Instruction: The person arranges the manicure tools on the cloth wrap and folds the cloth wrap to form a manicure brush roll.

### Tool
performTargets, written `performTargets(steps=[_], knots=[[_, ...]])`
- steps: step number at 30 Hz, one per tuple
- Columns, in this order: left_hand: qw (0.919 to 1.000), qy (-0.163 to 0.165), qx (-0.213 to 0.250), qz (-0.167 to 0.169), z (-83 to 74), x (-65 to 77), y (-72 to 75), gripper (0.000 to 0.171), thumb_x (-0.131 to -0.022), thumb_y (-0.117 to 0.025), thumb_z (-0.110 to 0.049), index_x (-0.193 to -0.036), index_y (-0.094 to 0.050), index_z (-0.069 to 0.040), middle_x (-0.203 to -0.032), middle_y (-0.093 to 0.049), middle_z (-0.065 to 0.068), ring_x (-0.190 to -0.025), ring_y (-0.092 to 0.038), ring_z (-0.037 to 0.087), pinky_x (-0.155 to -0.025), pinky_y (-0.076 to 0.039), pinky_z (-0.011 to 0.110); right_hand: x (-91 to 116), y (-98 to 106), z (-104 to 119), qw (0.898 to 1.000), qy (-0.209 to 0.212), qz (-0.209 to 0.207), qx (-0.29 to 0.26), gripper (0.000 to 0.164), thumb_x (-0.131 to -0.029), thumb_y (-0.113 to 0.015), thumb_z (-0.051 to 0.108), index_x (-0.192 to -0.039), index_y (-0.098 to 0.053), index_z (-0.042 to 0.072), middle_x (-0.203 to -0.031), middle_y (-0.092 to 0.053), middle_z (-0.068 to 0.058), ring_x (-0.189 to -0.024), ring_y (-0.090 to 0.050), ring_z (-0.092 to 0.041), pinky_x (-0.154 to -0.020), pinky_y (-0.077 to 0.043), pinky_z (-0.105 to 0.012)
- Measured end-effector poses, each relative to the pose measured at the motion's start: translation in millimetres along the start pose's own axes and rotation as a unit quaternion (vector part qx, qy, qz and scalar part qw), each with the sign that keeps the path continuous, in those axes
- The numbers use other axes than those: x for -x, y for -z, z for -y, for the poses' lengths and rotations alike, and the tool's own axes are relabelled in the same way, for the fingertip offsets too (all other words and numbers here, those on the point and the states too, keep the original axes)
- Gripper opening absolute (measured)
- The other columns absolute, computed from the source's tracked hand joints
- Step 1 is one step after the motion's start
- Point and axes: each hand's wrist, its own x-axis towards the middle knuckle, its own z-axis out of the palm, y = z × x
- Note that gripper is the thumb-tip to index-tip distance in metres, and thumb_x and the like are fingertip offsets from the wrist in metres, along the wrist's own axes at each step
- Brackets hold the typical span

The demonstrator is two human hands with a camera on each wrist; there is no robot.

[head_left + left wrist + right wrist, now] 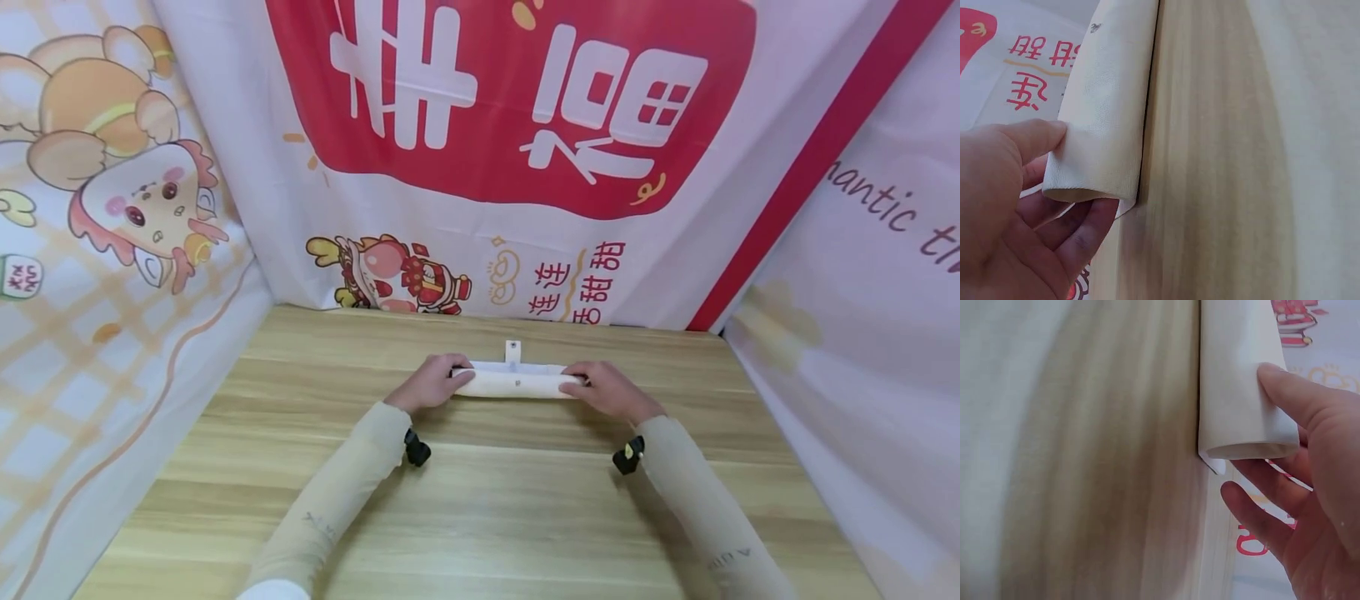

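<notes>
An off-white, rolled pouch (517,385) lies crosswise on the wooden table, with a small snap on its front. A short strap (513,352) with a metal stud sticks out from its far side. My left hand (433,383) grips the pouch's left end, thumb on top and fingers underneath. At the opposite end my right hand (609,390) holds it in much the same way. In the left wrist view the pouch (1100,125) has a woven surface and a hollow, flattened end. Another hollow end of the pouch (1241,394) shows in the right wrist view.
The wood-grain table (510,500) stretches from the person to a printed red-and-white cloth (510,183) hanging behind it. Patterned cloths hang at the left (127,250) and right (862,292) sides. Each wrist wears a small black camera (417,450).
</notes>
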Motion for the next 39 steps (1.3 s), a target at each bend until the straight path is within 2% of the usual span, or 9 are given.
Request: performTargets(steps=[7, 13, 15, 18, 23, 27, 33, 36, 39], knots=[[0.9967, 0.071, 0.012, -0.038, 2.3, -13.3, -0.4, 0.022, -0.106, -0.064, -0.029, -0.107, -0.076, -0.01, -0.104, -0.075, 0.006, -0.088, -0.064, 0.017, -0.084, -0.054, 0.036, -17, 1, -8, 0.999, -0.03, -0.007, -0.017, 0.024, -0.103, -0.069, 0.035, -0.104, -0.077, 0.013, -0.087, -0.069, 0.001, -0.075, -0.055, -0.012, -0.071, -0.047, -0.03], [0.9866, 0.142, -0.01, -0.08, -13.8, -19.9, -1.8, 0.024, -0.101, -0.071, -0.028, -0.1, -0.073, -0.005, -0.101, -0.073, 0.01, -0.088, -0.064, 0.024, -0.084, -0.053, 0.038, -24, 0, -13, 0.996, -0.086, 0.002, -0.034, 0.029, -0.102, -0.069, 0.041, -0.098, -0.077, 0.013, -0.083, -0.067, -0.001, -0.077, -0.055, -0.015, -0.071, -0.045, -0.03], [0.9868, 0.12, -0.045, -0.099, -22.7, -21.8, -2.9, 0.021, -0.098, -0.075, -0.022, -0.104, -0.074, -0.002, -0.106, -0.073, 0.013, -0.098, -0.065, 0.028, -0.092, -0.053, 0.043, -25, -1, -14, 0.994, -0.104, 0.006, -0.04, 0.031, -0.102, -0.069, 0.043, -0.099, -0.078, 0.013, -0.084, -0.067, -0.001, -0.079, -0.055, -0.016, -0.072, -0.045, -0.03], [0.9893, 0.041, -0.095, -0.104, -34.0, -26.8, -8.1, 0.023, -0.092, -0.077, -0.011, -0.112, -0.074, 0.0, -0.116, -0.073, 0.015, -0.114, -0.065, 0.032, -0.104, -0.052, 0.047, -27, -2, -16, 0.992, -0.119, 0.013, -0.046, 0.032, -0.101, -0.07, 0.045, -0.101, -0.079, 0.013, -0.088, -0.069, -0.001, -0.083, -0.056, -0.016, -0.075, -0.046, -0.03], [0.9934, -0.057, -0.09, -0.043, -45.7, -35.0, -21.1, 0.026, -0.091, -0.079, -0.012, -0.115, -0.076, -0.002, -0.12, -0.073, 0.012, -0.116, -0.065, 0.028, -0.108, -0.052, 0.044, -30, 6, -7, 0.989, -0.134, 0.045, -0.035, 0.035, -0.102, -0.069, 0.044, -0.11, -0.078, 0.011, -0.1, -0.074, -0.004, -0.089, -0.06, -0.017, -0.081, -0.049, -0.032], [0.9951, -0.044, -0.084, -0.031, -47.9, -37.3, -27.5, 0.023, -0.09, -0.083, -0.015, -0.109, -0.077, -0.004, -0.114, -0.071, 0.01, -0.107, -0.065, 0.024, -0.102, -0.053, 0.041, -38, 20, 10, 0.99, -0.115, 0.077, 0.005, 0.033, -0.102, -0.069, 0.04, -0.105, -0.077, 0.008, -0.091, -0.072, -0.002, -0.078, -0.058, -0.014, -0.072, -0.049, -0.03], [0.9958, -0.027, -0.078, -0.039, -46.5, -41.1, -31.3, 0.023, -0.089, -0.084, -0.018, -0.106, -0.077, -0.004, -0.11, -0.07, 0.01, -0.104, -0.064, 0.024, -0.1, -0.052, 0.041, -68, 30, 38, 0.998, -0.027, 0.053, 0.035, 0.031, -0.103, -0.068, 0.021, -0.078, -0.059, 0.005, -0.068, -0.049, -0.001, -0.06, -0.044, -0.014, -0.057, -0.04, -0.031], [0.9957, -0.022, -0.077, -0.045, -45.3, -44.2, -34.4, 0.022, -0.09, -0.085, -0.02, -0.105, -0.076, -0.005, -0.11, -0.07, 0.009, -0.104, -0.064, 0.023, -0.099, -0.052, 0.04, -87, 21, 45, 0.998, 0.013, 0.036, 0.047, 0.02, -0.101, -0.067, 0.015, -0.09, -0.066, -0.001, -0.079, -0.064, -0.011, -0.071, -0.06, -0.021, -0.068, -0.053, -0.038], [0.9959, -0.016, -0.074, -0.05, -45.9, -45.5, -37.3, 0.021, -0.09, -0.084, -0.02, -0.103, -0.076, -0.006, -0.11, -0.071, 0.009, -0.104, -0.064, 0.023, -0.098, -0.052, 0.04, -103, 5, 45, 0.998, 0.023, 0.027, 0.044, 0.025, -0.103, -0.063, 0.011, -0.12, -0.071, -0.005, -0.111, -0.075, -0.021, -0.102, -0.073, -0.032, -0.094, -0.059, -0.047]])
